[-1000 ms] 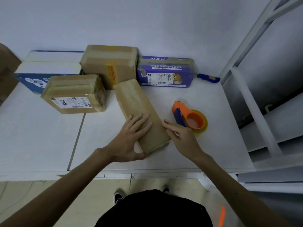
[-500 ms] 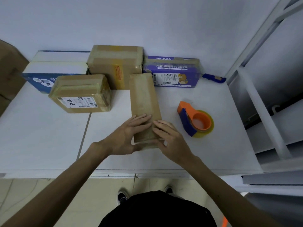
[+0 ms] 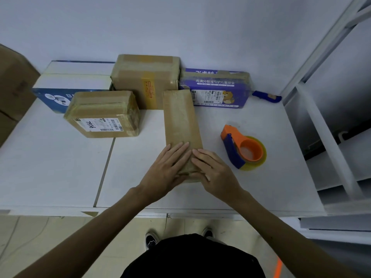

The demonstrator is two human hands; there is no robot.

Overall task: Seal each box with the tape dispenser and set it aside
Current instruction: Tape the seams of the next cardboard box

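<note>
My left hand (image 3: 168, 167) and right hand (image 3: 212, 171) press flat, fingers straight, on the near end of the long box (image 3: 180, 121), which runs lengthwise from the table's (image 3: 261, 187) front edge toward its back, and the tape dispenser (image 3: 243, 151) lies nearest my right hand.

2 hands (image 3: 166, 169) (image 3: 215, 171) flat on long box (image 3: 180, 119) | tape dispenser (image 3: 244, 150) right

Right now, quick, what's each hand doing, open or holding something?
Left hand: open, fingers flat on the near end of the long brown box.
Right hand: open, fingers flat on the same box, holding nothing.
</note>
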